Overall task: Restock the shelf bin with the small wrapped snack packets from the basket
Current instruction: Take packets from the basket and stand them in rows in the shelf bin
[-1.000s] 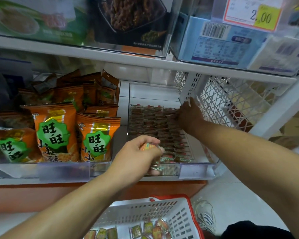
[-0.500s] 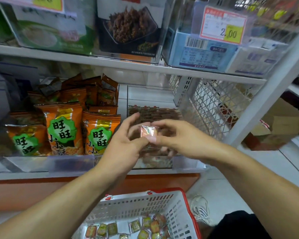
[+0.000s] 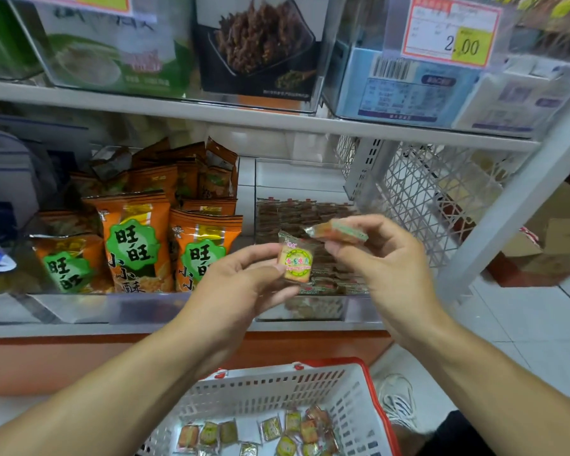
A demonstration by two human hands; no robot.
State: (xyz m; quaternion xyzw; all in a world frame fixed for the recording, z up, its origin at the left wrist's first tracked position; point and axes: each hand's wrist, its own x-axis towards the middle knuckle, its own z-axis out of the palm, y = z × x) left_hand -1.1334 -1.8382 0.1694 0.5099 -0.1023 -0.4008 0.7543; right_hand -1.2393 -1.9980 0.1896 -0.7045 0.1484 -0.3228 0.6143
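Note:
My left hand (image 3: 244, 281) pinches a small wrapped snack packet (image 3: 295, 263) with a yellow-green label, held upright in front of the shelf bin. Just to its right, my right hand (image 3: 382, 258) pinches a second packet (image 3: 339, 231), lying flat between thumb and fingers. Both hands hover over the front of the clear shelf bin (image 3: 303, 311), where rows of brown packets (image 3: 297, 215) lie. Below, the white basket with a red rim (image 3: 277, 386) holds several loose packets (image 3: 277, 432).
Orange snack bags (image 3: 135, 245) fill the clear bin to the left. A white lattice side panel (image 3: 422, 199) and a slanted white upright (image 3: 514, 205) bound the shelf on the right. The upper shelf carries boxed goods and a 2.00 price tag (image 3: 451, 31). A shoe (image 3: 397, 396) stands beside the basket.
My right hand came back from the rear of the bin to meet the left, took one packet from it, and the two hands have now drawn slightly apart, each holding a packet.

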